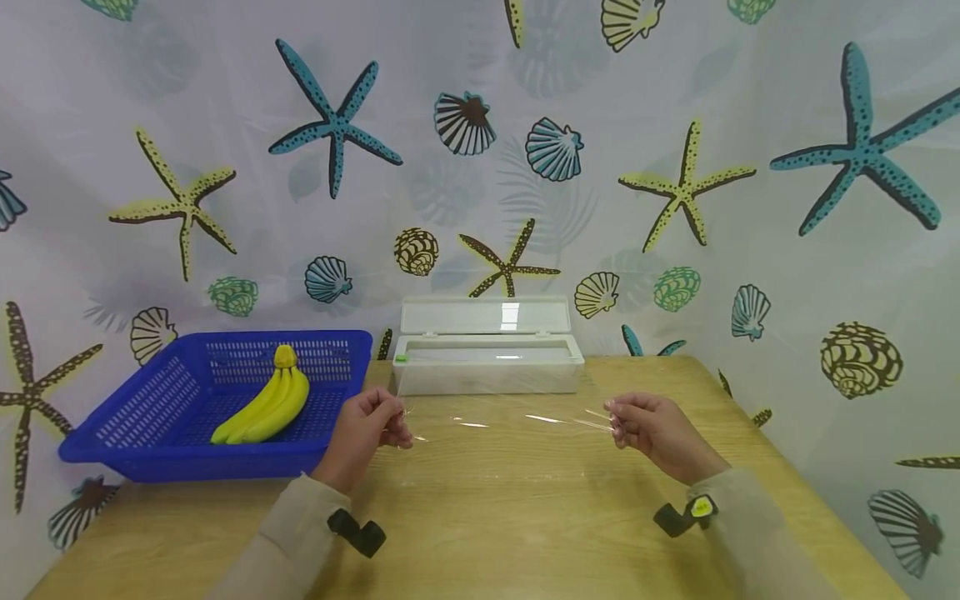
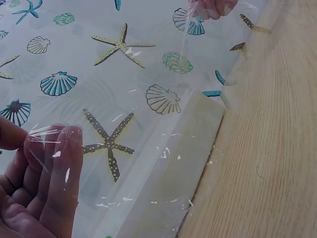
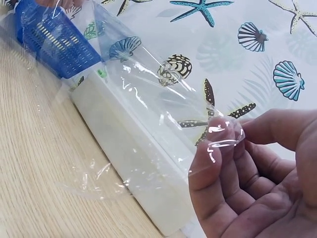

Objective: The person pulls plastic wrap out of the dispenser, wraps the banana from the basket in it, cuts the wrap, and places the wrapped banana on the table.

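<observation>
A clear sheet of plastic wrap (image 1: 502, 425) is stretched between both hands over the wooden table. My left hand (image 1: 367, 429) pinches its left edge between thumb and fingers, and the film glints across the fingertips (image 2: 72, 139) in the left wrist view. On the other side my right hand (image 1: 652, 429) pinches the right edge; the right wrist view shows the film (image 3: 133, 99) bunched at the thumb and index finger. Behind the sheet stands a long white wrap dispenser box (image 1: 487, 377) with its lid (image 1: 483, 317) raised.
A blue plastic basket (image 1: 105, 446) stands on the table's left side, holding a bunch of yellow bananas (image 1: 273, 404). The wooden table (image 1: 517, 533) reaches back to a patterned curtain (image 1: 480, 192) with starfish and shells, which also hangs along the right side.
</observation>
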Available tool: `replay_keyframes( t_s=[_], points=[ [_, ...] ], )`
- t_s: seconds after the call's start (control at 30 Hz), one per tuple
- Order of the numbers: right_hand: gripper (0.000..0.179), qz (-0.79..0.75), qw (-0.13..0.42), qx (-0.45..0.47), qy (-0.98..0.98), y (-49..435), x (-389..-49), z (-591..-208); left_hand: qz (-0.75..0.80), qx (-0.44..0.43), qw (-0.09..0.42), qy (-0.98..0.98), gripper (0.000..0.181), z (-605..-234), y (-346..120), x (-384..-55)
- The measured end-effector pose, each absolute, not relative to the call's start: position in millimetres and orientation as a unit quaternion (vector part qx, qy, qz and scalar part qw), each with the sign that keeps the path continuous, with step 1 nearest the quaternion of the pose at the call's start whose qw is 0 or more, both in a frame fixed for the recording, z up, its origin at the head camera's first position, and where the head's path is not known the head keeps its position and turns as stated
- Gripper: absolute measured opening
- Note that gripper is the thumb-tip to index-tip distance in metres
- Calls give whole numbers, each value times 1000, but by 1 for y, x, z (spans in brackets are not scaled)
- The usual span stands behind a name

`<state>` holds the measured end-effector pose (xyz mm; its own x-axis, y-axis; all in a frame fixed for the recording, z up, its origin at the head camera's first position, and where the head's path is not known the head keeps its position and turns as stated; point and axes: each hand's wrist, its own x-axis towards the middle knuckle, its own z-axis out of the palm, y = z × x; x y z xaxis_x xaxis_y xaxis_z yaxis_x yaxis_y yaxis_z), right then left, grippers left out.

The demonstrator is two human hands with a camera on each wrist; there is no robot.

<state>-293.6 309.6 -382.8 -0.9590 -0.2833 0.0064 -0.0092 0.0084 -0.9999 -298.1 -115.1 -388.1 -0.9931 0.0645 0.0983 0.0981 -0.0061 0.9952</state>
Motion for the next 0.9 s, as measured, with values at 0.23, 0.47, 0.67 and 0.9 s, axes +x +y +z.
replay_keyframes(
  t_s=[0.23,0.47,0.67,0.9],
  points=[
    [13,-693,108,-105,705,312,-290,-383,-705,-68,-2,-706,14,-385,-117,-292],
    [14,-692,118,-110,704,315,-286,-382,-698,-79,-9,-712,14,-383,-119,-288],
    [16,-697,136,-137,690,317,-283,-381,-697,-83,-20,-712,14,-384,-122,-284],
    [18,-701,159,-165,676,319,-278,-382,-703,-97,-44,-703,15,-384,-123,-278]
  ],
)
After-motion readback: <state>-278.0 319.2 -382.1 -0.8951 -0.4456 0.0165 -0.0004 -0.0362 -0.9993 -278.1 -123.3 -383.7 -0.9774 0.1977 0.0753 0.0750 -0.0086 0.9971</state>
